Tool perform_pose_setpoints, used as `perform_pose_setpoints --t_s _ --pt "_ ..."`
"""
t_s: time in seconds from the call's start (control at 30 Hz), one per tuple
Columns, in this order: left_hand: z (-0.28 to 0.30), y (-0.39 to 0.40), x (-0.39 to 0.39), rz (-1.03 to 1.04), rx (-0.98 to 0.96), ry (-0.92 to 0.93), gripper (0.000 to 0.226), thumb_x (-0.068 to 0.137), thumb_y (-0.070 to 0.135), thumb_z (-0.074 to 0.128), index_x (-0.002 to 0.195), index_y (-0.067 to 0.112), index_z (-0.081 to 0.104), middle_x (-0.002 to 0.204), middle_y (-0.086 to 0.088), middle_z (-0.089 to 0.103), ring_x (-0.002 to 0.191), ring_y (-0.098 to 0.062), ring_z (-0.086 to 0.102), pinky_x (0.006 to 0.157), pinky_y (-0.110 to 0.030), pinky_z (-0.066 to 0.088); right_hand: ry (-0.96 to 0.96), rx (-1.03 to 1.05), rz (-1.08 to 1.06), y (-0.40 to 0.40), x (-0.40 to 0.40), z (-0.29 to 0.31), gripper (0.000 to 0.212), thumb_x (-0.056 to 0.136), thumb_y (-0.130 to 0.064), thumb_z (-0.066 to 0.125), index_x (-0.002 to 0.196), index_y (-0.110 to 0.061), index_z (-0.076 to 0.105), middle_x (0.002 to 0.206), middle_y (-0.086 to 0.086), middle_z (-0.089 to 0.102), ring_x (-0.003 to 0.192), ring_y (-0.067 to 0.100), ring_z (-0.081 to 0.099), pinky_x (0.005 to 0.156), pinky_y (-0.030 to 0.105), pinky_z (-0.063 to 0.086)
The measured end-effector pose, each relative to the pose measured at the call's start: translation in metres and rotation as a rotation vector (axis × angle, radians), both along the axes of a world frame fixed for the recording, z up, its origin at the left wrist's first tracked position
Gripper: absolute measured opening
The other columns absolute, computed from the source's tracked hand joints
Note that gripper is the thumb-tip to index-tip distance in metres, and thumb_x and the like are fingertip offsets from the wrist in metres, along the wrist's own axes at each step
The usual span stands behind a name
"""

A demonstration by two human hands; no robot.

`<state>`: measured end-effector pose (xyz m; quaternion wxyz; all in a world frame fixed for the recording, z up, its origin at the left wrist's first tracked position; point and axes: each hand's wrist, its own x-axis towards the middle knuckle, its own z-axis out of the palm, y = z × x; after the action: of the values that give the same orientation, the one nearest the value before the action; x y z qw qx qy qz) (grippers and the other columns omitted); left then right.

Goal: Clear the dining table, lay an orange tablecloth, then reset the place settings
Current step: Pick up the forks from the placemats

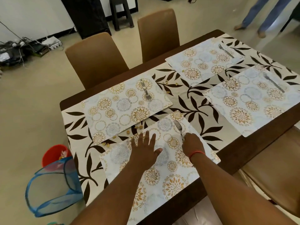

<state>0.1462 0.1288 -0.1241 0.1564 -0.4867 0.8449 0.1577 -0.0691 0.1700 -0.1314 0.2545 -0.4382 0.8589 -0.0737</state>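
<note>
— Left hand?
— Flat on the nearest placemat, fingers spread, gripping nothing.
— Right hand?
— Curled round the fork handle — prongs pointing away beyond the knuckles.

small printed mark at near placemat edge, too blurred to read

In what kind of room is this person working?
Most likely a home dining room: a wooden dining table with padded chairs round it, four floral placemats, and a fork on each.
</note>
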Motion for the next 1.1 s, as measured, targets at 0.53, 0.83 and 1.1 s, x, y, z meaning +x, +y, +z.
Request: perform_pose_setpoints --t_s 0.53,0.83,1.1 --pt "0.083 0.046 -0.025 0.361 0.381 0.798 0.026 0.103 0.032 0.05 0.093 0.012 0.063 0.104 -0.018 0.07 0.091 -0.028 0.063 0.089 -0.043 0.052 -0.607 -0.33 -0.566 0.085 0.075 0.087 0.016 0.094 0.003 0.041 0.098 -0.002 0.056 0.084 0.019 0.064 0.07 0.029 0.059 0.065 0.039 0.052" --pt "0.122 0.114 -0.053 0.514 0.768 1.015 0.013 0.098 0.014 0.058 0.093 0.012 0.07 0.095 -0.011 0.075 0.089 -0.023 0.074 0.072 -0.042 0.064 -0.559 -0.447 -0.582 0.166 0.089 0.137 0.022 0.092 0.002 0.04 0.093 -0.005 0.061 0.077 0.015 0.065 0.058 0.018 0.054 0.047 0.024 0.04" --pt "0.145 0.223 -0.158 0.383 0.842 0.939 0.009 0.094 0.015 0.067 0.099 0.007 0.069 0.09 -0.018 0.073 0.072 -0.027 0.07 0.066 -0.043 0.064 -0.5 -0.543 -0.672 0.284 0.002 0.156 0.023 0.095 -0.004 0.043 0.083 -0.014 0.059 0.07 0.009 0.062 0.049 0.013 0.051 0.042 0.022 0.039"
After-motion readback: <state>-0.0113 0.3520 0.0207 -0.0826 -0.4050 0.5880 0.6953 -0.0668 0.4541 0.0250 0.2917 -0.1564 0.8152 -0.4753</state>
